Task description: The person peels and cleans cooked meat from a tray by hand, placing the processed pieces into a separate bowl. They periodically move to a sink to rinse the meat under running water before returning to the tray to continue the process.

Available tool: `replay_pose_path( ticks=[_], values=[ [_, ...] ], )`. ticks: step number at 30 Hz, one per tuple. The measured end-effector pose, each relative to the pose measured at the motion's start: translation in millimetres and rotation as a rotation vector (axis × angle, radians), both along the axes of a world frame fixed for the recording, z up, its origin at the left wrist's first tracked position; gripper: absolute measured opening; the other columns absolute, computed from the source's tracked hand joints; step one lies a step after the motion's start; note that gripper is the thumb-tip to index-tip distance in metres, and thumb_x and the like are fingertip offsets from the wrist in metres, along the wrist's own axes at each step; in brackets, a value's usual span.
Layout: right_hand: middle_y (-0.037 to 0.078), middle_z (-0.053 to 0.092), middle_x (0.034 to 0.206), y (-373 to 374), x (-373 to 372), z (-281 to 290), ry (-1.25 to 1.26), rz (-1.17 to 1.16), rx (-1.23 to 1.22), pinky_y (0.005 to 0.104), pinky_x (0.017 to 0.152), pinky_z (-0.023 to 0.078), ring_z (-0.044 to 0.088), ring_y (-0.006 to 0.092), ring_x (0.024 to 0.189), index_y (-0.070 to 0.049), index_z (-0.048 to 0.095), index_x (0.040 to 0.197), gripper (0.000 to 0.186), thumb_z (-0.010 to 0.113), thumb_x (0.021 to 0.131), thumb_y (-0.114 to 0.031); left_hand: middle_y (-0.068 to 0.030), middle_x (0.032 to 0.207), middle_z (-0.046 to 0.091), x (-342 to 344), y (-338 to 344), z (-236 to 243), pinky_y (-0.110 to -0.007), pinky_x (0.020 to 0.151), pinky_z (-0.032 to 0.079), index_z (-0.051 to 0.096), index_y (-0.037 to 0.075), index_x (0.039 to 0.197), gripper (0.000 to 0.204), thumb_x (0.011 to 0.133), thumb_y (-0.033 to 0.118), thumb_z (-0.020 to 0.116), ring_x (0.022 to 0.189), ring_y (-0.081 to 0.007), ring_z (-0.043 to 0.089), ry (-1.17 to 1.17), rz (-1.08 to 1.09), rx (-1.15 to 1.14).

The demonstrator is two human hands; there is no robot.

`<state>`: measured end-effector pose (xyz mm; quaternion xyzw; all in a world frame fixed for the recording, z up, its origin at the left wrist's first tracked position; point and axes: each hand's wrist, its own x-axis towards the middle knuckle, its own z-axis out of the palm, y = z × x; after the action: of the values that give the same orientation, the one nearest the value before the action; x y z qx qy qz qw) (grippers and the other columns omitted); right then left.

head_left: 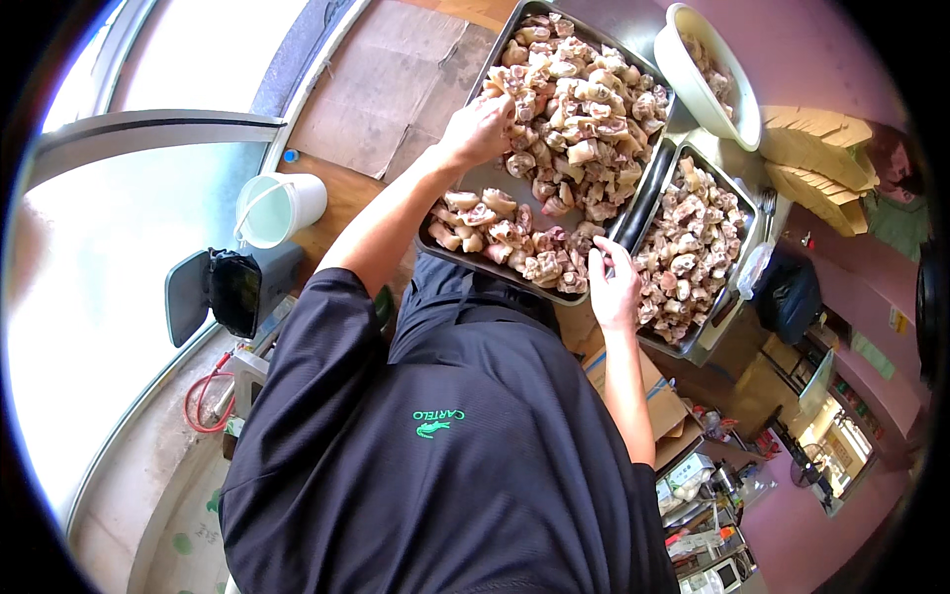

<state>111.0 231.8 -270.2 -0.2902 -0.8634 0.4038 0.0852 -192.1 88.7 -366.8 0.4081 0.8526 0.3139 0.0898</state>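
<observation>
The meat chunks (569, 84) sit in the big tray (495, 181). They point every way, but their main heap (604, 129) runs long from near to far. They look pale, pinkish and lumpy. The left hand (480, 131) touches chunks by the tray's left edge; the right hand (616, 287) is at its near right corner. I can't tell if either grips.

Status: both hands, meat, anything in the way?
Left hand at meat in large tray, grip unclear. Right hand at tray's near right corner, grip unclear. Nothing seen blocking either hand.
</observation>
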Motion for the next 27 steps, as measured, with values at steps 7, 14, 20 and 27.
replay_pose_path(
  ticks=[7, 14, 20, 27],
  values=[
    [0.014, 0.072, 0.108, -14.3, -18.7, 4.7, 0.012, 0.068, -0.053, 0.0347, 0.088, 0.055, 0.070, 0.0271, 0.099, -0.001, 0.069, 0.114, 0.021, 0.068, 0.094, -0.009, -0.0167, 0.100, 0.067, -0.1, -5.4, 3.9, -0.041, 0.086, 0.056, 0.066, 0.002, 0.108, 0.038, 0.073, 0.014, 0.078, 0.095, -0.0330, 0.066, -0.156, 0.018, -0.064],
    [0.010, 0.074, 0.109, -18.8, -29.9, 30.0, 0.061, -0.069, -0.328, 0.0306, 0.087, 0.055, 0.070, 0.0174, 0.098, -0.002, 0.067, 0.124, 0.038, 0.078, 0.089, -0.011, -0.0068, 0.106, 0.071, 39.7, -32.1, 67.6, -0.026, 0.082, 0.057, 0.064, 0.004, 0.118, 0.045, 0.084, 0.025, 0.086, 0.091, -0.0106, 0.066, -1.193, 0.089, 0.454],
    [0.009, 0.071, 0.115, -19.3, -45.9, 85.2, 0.158, 0.090, -0.346, 0.0315, 0.089, 0.053, 0.068, 0.0161, 0.101, -0.004, 0.061, 0.133, 0.055, 0.084, 0.085, -0.019, -0.0104, 0.121, 0.069, 118.4, -31.0, 120.6, -0.034, 0.094, 0.056, 0.058, 0.004, 0.128, 0.054, 0.082, 0.012, 0.086, 0.109, -0.0196, 0.068, -1.681, -0.007, 0.804],
    [0.008, 0.071, 0.104, -12.1, -38.4, 102.6, 0.261, 0.111, -0.296, 0.0306, 0.084, 0.054, 0.065, 0.0153, 0.090, -0.002, 0.067, 0.118, 0.042, 0.085, 0.083, -0.016, -0.0084, 0.119, 0.068, 142.6, -24.2, 138.8, -0.034, 0.095, 0.055, 0.058, 0.007, 0.129, 0.060, 0.078, 0.010, 0.089, 0.111, -0.0211, 0.067, -1.805, -0.044, 0.800]
  ],
)
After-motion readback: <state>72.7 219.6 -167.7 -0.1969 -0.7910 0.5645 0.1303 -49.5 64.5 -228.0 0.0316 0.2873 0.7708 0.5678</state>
